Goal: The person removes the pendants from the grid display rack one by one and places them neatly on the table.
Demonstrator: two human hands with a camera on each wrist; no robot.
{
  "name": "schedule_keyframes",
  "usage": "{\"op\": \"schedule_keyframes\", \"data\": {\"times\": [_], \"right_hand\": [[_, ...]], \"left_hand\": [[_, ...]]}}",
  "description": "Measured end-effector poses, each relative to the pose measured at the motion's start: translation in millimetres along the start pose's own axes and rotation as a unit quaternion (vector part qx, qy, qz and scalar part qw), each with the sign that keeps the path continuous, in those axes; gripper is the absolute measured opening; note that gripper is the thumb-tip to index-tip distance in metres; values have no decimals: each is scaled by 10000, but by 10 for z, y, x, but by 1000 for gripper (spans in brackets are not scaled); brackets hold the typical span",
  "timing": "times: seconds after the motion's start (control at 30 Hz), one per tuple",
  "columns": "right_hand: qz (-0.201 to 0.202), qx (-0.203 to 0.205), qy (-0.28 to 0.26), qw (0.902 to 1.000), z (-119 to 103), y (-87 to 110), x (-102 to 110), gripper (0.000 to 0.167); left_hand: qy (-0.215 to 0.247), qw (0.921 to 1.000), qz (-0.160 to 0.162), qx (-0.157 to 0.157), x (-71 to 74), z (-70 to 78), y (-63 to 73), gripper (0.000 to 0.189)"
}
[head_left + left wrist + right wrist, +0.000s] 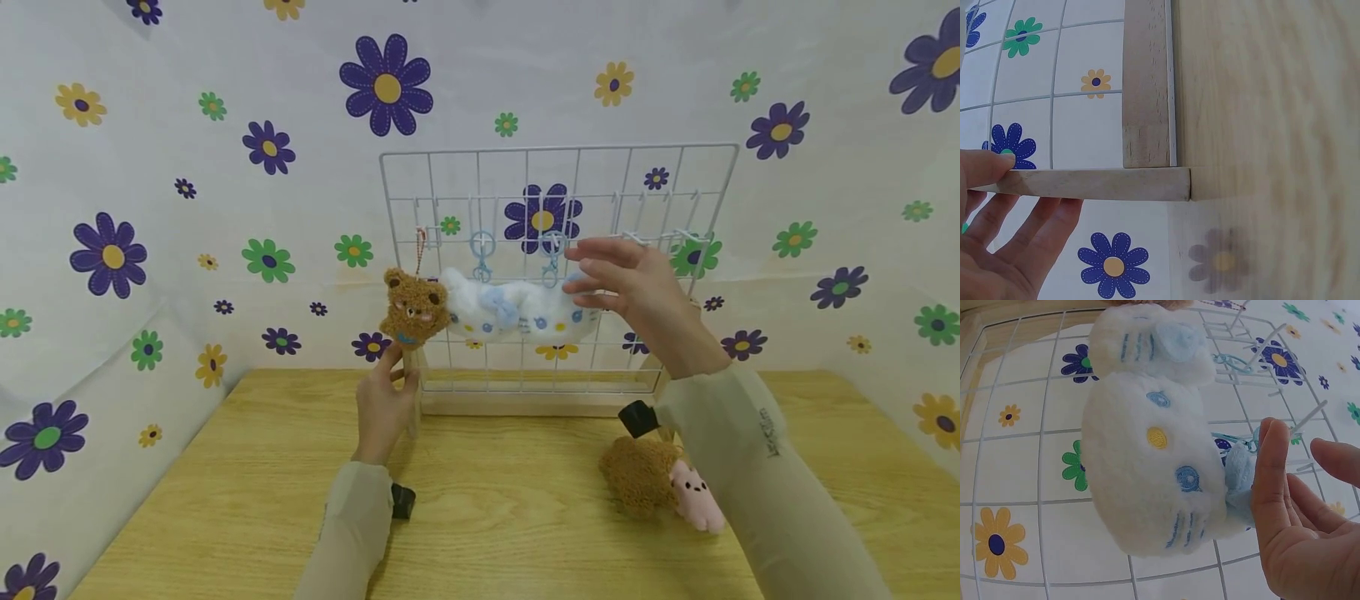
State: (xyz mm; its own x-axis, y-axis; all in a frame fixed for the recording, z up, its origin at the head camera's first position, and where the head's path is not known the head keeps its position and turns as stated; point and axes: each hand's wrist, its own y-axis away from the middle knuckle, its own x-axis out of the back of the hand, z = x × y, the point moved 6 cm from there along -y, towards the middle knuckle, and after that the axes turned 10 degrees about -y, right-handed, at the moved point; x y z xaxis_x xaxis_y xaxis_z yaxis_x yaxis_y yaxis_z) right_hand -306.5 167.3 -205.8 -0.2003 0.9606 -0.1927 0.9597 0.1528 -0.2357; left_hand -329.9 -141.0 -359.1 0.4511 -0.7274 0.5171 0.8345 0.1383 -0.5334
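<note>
My left hand (384,412) grips a wooden post (1104,185) at the left end of the wire grid rack (528,392), thumb on one side and fingers on the other. A brown bear plush keychain (415,312) hangs just above that hand. Two white cat plush keychains with blue bows hang side by side from rack hooks, a left one (467,315) and a right one (1154,469), by light blue rings. Beside the right cat plush, my right hand (648,292) is raised with its fingers extended and nothing held.
On the wooden table (480,508) at right lie a brown fluffy plush (637,479) and a pink plush (697,498), near my right sleeve. Bare hooks (1311,417) project from the grid. A flower-print cloth (480,50) hangs behind the rack.
</note>
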Motion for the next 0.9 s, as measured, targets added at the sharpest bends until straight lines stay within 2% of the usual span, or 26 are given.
{"op": "schedule_keyframes", "data": {"times": [0.2,0.33,0.5,0.67,0.9], "right_hand": [[-47,-105,406,9991,-6,-34,-51,45],[39,-115,722,9973,-10,-79,-86,44],[260,-163,847,9959,-12,-153,-113,42],[697,-262,922,9930,-11,-223,-116,40],[1088,-77,1027,9887,-36,-261,-130,30]], "left_hand": [[-12,10000,3,-35,-3,-2,9,46],[29,10000,14,-74,3,6,14,46],[41,9998,82,-159,8,11,13,45],[15,9998,107,-194,10,7,13,45],[39,9998,69,-176,8,12,11,44]]}}
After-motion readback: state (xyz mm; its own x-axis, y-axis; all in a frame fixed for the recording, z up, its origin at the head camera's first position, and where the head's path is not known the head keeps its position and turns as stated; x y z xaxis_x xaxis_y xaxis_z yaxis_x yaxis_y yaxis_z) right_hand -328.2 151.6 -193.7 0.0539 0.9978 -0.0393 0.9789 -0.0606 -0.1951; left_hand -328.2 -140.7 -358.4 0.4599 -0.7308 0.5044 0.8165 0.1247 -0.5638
